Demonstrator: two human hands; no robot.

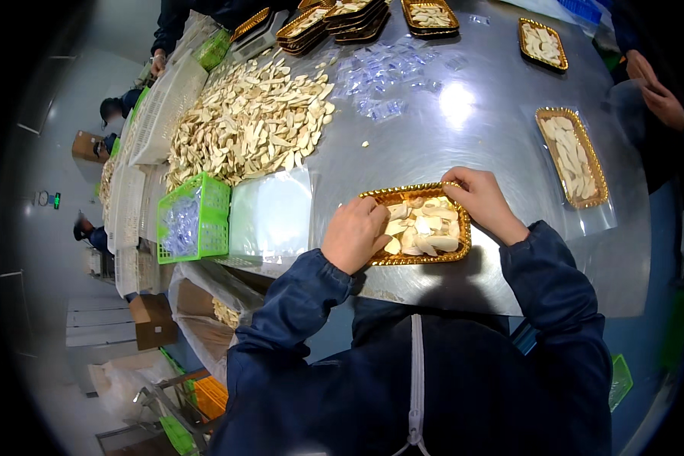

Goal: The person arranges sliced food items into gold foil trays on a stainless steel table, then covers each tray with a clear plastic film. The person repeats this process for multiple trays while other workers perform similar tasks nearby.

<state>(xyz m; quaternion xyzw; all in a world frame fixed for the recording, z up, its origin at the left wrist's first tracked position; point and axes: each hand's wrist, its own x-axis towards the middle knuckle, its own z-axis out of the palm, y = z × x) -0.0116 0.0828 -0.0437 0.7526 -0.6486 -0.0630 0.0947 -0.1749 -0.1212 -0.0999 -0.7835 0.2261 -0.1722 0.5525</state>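
Near the table's front edge lies a gold-rimmed tray (414,260) holding pale, dried-looking slices (425,226), whose kind I cannot be sure of. My left hand (355,234) curls over the tray's left end, its fingers bent at the rim beside the slices. At the far right corner, my right hand (485,199) has its thumb and fingers closed on the rim. Whether either hand also pinches a slice is hidden. A large heap of loose slices (251,121) spreads to the far left.
Left of the tray are clear plastic bags (272,215) and a green basket (215,220) of small clear packets. More packets (387,76) lie farther back. Filled trays (570,156) sit at the right, with stacks (357,23) at the back. Another person's hands (657,91) show at the right.
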